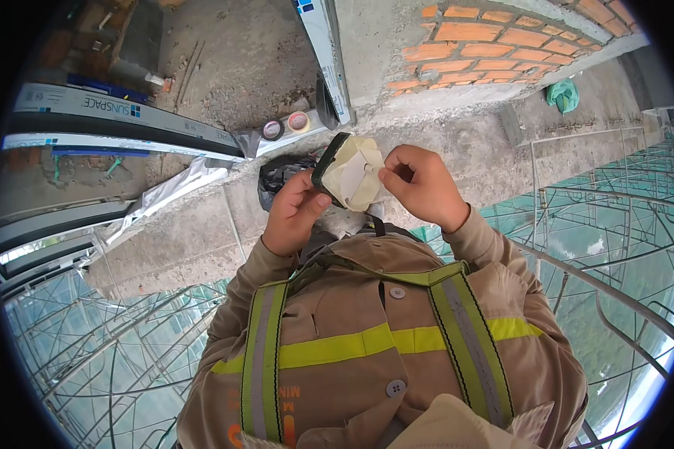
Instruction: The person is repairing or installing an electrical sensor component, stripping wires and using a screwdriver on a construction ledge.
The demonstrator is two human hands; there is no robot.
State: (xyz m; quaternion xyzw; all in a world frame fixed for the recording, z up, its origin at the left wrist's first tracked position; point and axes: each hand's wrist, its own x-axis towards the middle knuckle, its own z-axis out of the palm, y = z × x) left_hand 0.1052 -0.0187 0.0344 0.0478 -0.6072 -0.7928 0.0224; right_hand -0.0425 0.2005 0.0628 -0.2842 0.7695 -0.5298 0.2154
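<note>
"Two bare hands, the left hand (293, 215) and the right hand (424, 183), steady a dark-edged cream item (358, 173) above a concrete ledge (168, 258) at a building site. How are the fingers set?"

"The left hand's are closed narrowly on the item's dark edge. The right hand's are curled, thumb and forefinger pinching its cream side, in front of the wearer's tan jacket (337, 310)."

"Any writing in view?"

"Bold capital lettering beside a blue square emblem runs along the pale film on a long window frame (75, 103), at left. More blue marks show near the top of an upright frame (323, 52). Orange lettering, upside down from this angle, crosses the lower part of the jacket, between bright yellow-green bands (335, 352)."

"And around the hands?"

"A dark tape roll (272, 130) and a cream tape roll (305, 123) sit side by side on the film-covered sill (266, 144), close to the corner where the upright meets it. A black plastic bag (274, 179) lies on the ledge just beyond the left hand. Toward the ledge's far right end, a green bag (563, 95) rests near the foot of a brick wall (494, 49); green netting (584, 217) and scaffold tubes line the ledge's outer edge."
</note>
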